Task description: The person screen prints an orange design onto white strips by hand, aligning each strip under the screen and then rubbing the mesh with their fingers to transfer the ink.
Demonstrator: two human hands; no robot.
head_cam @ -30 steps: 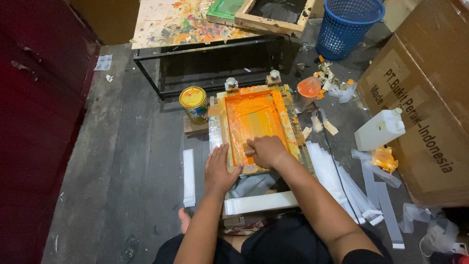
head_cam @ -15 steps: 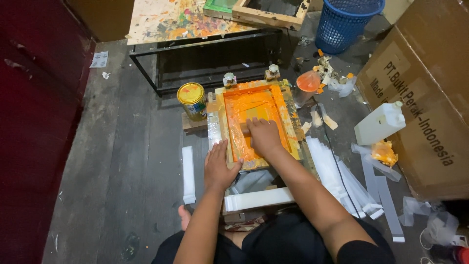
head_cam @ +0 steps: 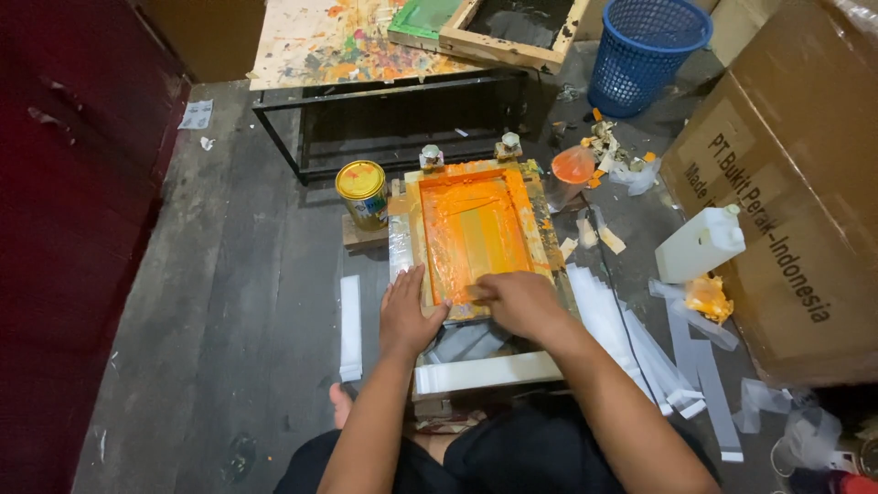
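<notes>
The wooden screen-printing frame [head_cam: 471, 233] is lying flat on the floor, its mesh already flooded orange. The right hand [head_cam: 519, 302] is gripping a squeegee (mostly hidden) at the near edge; the left hand [head_cam: 409, 316] is pressing flat, fingers spread, on the frame's left rail.

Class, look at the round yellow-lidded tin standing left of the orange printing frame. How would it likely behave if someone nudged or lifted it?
The yellow-lidded tin stands upright on a wooden block, near its edge, so a sideways nudge might send it off. Being round, it would probably roll once on its side. It looks like rigid metal, so it should keep its shape when gripped; its weight cannot be told with the lid on.
</notes>
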